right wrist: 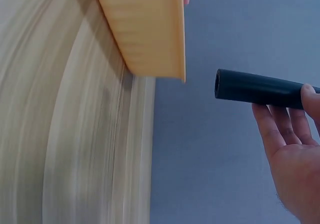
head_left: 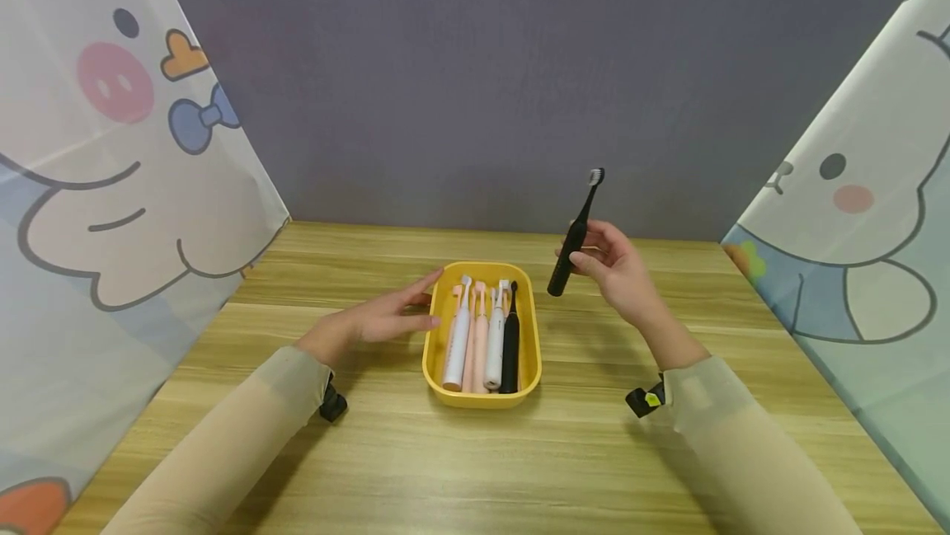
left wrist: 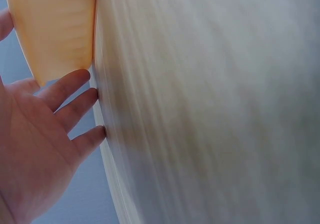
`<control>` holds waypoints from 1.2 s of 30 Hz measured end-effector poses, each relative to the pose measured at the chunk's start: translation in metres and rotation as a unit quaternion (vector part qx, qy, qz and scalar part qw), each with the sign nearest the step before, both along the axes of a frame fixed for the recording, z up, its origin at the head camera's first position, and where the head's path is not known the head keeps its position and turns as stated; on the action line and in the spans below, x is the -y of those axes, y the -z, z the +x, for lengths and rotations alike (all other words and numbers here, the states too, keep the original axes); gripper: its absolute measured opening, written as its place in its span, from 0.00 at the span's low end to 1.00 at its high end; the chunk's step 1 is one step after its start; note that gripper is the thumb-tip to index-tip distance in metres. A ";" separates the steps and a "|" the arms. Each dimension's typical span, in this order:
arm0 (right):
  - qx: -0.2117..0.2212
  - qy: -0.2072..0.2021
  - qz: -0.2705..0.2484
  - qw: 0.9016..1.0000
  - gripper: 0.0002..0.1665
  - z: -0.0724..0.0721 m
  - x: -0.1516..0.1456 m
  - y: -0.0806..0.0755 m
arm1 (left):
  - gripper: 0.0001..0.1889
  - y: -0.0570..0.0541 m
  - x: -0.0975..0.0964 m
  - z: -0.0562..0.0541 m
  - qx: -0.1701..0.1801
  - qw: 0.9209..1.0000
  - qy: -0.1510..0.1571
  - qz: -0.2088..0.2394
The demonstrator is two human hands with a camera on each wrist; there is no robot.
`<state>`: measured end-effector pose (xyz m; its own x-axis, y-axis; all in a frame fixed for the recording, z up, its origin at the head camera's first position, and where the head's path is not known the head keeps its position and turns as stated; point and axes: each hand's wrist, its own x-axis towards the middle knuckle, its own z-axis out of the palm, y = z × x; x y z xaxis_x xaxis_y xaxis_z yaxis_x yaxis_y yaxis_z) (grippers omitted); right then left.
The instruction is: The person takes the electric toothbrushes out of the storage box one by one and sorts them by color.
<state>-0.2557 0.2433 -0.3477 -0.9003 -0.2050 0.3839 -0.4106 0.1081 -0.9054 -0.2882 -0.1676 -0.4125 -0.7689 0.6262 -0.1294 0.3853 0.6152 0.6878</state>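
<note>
In the head view a yellow basket (head_left: 536, 354) stands mid-table, holding white, pink and black electric toothbrushes. A white toothbrush (head_left: 458, 345) lies at its left, a black one (head_left: 510, 354) at its right. My left hand (head_left: 386, 314) rests against the basket's left side, fingers extended; the left wrist view shows these fingers (left wrist: 75, 106) beside the basket wall (left wrist: 55, 29). To the right of the basket, above the table, my right hand (head_left: 612, 271) pinches a black electric toothbrush (head_left: 571, 246) by its handle, bristle head up. Its handle end (right wrist: 250, 86) faces the basket in the right wrist view.
The wood-grain table (head_left: 475, 469) runs back to a grey wall (head_left: 475, 90). Cartoon-printed sheets stand at the left (head_left: 148, 164) and the right (head_left: 868, 213). A black wrist strap mount (head_left: 646, 399) sits on the right wrist and another (head_left: 332, 401) on the left.
</note>
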 end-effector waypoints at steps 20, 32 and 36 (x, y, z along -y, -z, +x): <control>0.021 0.067 0.050 0.996 0.27 -0.026 -0.039 0.020 | 0.51 0.001 0.001 -0.003 -0.003 1.000 0.001 -0.003; 0.051 0.097 0.077 0.991 0.28 -0.042 -0.046 0.034 | 0.51 0.002 0.000 -0.003 -0.002 1.000 0.000 -0.005; 0.058 0.099 0.089 0.989 0.28 -0.047 -0.047 0.038 | 0.51 0.003 0.000 -0.002 -0.001 1.000 0.004 0.002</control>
<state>-0.3025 0.2901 -0.3857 -0.9653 -0.0753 0.2499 -0.2605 0.3379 -0.9044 -0.2900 -0.1674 -0.4154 -0.7643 0.6325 -0.1254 0.3909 0.6092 0.6900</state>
